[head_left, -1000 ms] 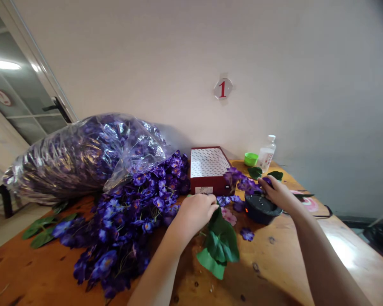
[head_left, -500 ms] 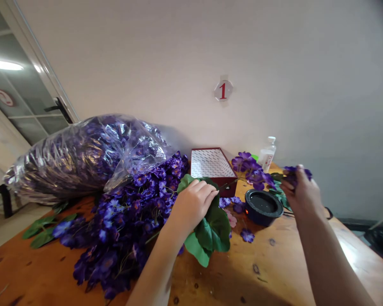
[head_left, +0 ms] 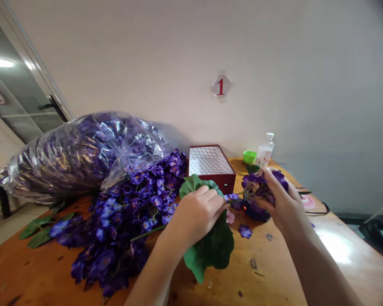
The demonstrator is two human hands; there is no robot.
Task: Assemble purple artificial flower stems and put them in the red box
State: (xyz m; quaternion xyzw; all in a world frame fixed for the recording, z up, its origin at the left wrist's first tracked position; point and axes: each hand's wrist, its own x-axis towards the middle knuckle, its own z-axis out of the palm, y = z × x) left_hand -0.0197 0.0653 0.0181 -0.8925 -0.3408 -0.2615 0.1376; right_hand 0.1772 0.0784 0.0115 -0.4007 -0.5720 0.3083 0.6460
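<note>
Glossy wood, crinkled plastic, matt cloth

From where I stand, the surface point(head_left: 268, 272) looks like varnished wood, shiny under the light, with dark rough knots. The clear plastic bag point(head_left: 67, 161) is thin, creased and glossy. The purple artificial flowers point(head_left: 115, 212) have soft, matt, cloth-like petals, while the green artificial leaves point(head_left: 210, 250) are smooth with a slight sheen. The open box point(head_left: 209, 161) seems to be printed card with a matt finish. The bottle point(head_left: 264, 155) is smooth clear plastic, the green cap point(head_left: 249, 157) is glossy plastic, and the wall point(head_left: 306, 85) has flat matt paint.
</note>
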